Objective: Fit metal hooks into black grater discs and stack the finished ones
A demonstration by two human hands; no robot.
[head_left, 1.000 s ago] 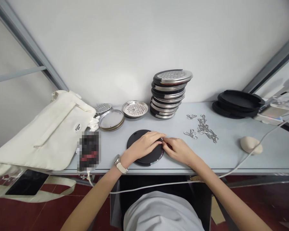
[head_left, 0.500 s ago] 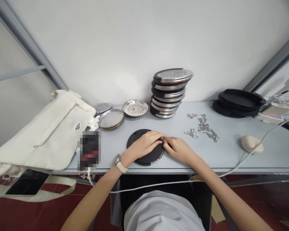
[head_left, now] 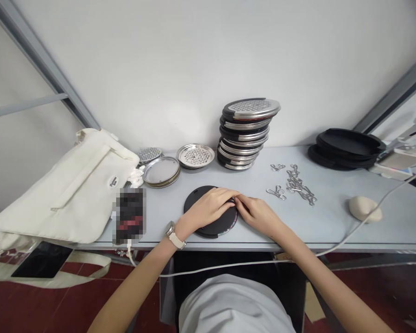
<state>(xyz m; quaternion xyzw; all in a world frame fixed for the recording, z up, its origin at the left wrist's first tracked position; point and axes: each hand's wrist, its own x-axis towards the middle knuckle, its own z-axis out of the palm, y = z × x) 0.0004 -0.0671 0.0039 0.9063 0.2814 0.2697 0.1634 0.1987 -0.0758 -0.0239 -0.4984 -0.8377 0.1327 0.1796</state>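
Note:
A round black case (head_left: 211,231) with a steel-rimmed underside lies flat near the table's front edge. My left hand (head_left: 206,208) rests over its top, fingers reaching toward its right rim. My right hand (head_left: 258,215) holds that rim from the right, and the fingertips of both hands meet there. Whatever lies between the fingertips is hidden. A loose heap of small steel clips (head_left: 298,182) lies to the right of my right hand, apart from it. A watch (head_left: 170,230) sits on my left wrist.
A leaning stack of black-and-steel perforated discs (head_left: 244,138) stands at the back. Steel lids (head_left: 196,156) lie to its left, a cream tote bag (head_left: 65,189) at far left, black shells (head_left: 346,148) at back right. A beige lump (head_left: 364,209) and a white cable (head_left: 353,231) lie right.
My hands stay on the case with only small finger shifts. The small metal glint at the fingertips no longer shows. The whole view has drifted slightly.

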